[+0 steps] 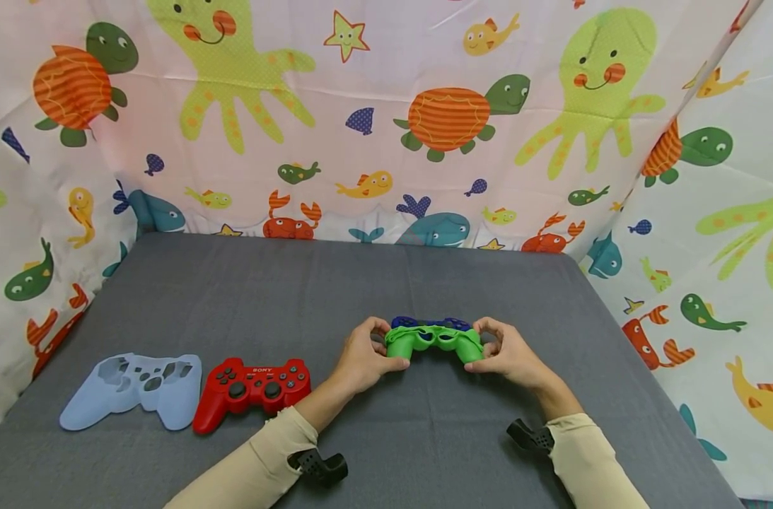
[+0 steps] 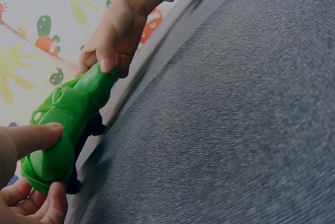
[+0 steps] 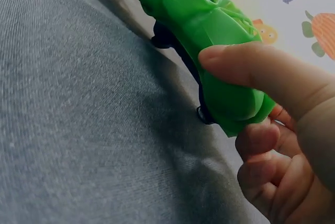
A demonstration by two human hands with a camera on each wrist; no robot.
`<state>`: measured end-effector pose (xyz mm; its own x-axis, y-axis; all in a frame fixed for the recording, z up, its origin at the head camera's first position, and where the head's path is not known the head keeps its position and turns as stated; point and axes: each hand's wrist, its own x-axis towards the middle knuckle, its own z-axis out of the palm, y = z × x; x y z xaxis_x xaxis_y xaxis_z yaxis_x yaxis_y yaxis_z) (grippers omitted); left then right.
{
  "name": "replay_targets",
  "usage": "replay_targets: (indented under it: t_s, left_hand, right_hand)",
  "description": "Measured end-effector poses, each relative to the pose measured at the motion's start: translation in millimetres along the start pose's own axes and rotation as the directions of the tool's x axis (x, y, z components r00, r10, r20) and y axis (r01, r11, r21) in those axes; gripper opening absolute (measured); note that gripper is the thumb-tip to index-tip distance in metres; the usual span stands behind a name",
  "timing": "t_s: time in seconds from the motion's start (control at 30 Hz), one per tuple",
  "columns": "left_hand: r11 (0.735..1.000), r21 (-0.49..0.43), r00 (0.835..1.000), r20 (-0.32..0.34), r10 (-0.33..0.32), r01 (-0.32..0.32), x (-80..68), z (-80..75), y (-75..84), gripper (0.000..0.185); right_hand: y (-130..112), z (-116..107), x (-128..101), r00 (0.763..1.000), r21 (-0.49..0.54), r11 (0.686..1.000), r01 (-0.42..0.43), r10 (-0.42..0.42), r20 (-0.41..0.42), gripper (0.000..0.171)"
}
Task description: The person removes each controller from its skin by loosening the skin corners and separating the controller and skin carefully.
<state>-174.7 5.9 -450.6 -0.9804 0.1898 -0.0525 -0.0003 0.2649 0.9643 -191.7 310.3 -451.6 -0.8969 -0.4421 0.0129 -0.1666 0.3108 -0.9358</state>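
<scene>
Gripped at both ends: left hand (image 1: 363, 357) curled round one handle of the green silicone cover (image 1: 433, 341), right hand (image 1: 510, 353) curled round the other, thumbs pressing on the green skin, fingers tucked beneath. Held just above the grey cloth table (image 1: 424, 438), near its middle, with a dark blue game controller (image 1: 432, 323) showing along the far edge of the cover. Seemingly mid-fitting or mid-peeling of the skin on that controller; cannot tell which from these views. Likely needs next a firm thumb pull at each handle tip so the silicone slides over the grips without tearing. Off to the left, well apart: a red Sony controller (image 1: 252, 387) just beside a pale blue silicone cover (image 1: 134, 389), both lying flat.
</scene>
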Motion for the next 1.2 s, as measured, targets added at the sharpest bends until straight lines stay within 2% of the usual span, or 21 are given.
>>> replay_targets:
  t_s: [0.13, 0.3, 0.47, 0.63, 0.8, 0.93, 1.0, 1.2]
  left_hand:
    - [0.998, 0.048, 0.999, -0.007, 0.033, -0.033, -3.0, 4.0, 0.1, 0.054]
    - [0.987, 0.149, 0.998, -0.002, 0.058, -0.057, -5.6, 8.4, -1.8, 0.050]
    - [0.980, 0.189, 0.998, -0.010, 0.067, -0.064, -6.7, 9.2, -3.0, 0.045]
    - [0.976, 0.205, 0.997, -0.023, 0.079, -0.073, -5.9, 9.2, -3.8, 0.045]
    - [0.987, 0.147, 0.997, -0.028, 0.071, -0.066, -4.8, 8.3, -3.7, 0.053]
    - [0.994, 0.070, 0.997, -0.008, 0.079, -0.078, -3.6, 6.4, -1.9, 0.076]
    - [0.996, 0.040, 0.997, -0.014, 0.074, -0.074, -3.4, 6.4, -0.5, 0.081]
    - [0.996, 0.032, 0.986, -0.141, 0.089, -0.085, -4.4, 8.4, 0.8, 0.069]
  right_hand:
    - [2.7, 2.5, 1.1, 1.000, -0.053, 0.999, 0.012, -0.011, 0.013, 0.054]
    - [3.6, 4.7, 1.9, 1.000, -0.059, 0.998, 0.007, -0.006, 0.016, 0.059]
    - [-0.3, 4.2, 0.6, 0.999, -0.076, 0.997, 0.011, -0.008, 0.034, 0.064]
    - [-4.7, 4.7, -0.1, 0.999, -0.144, 0.989, 0.023, -0.017, 0.045, 0.066]
    - [-6.9, 3.3, 0.3, 0.999, -0.208, 0.977, 0.036, -0.036, 0.000, 0.060]
    - [-6.6, 0.7, 0.9, 0.997, -0.138, 0.988, 0.071, -0.073, -0.013, 0.058]
    - [-4.0, 0.3, 1.4, 0.996, -0.089, 0.992, 0.085, -0.087, -0.015, 0.059]
    - [-2.0, 2.0, 2.6, 0.996, 0.029, 0.995, 0.091, -0.091, 0.004, 0.072]
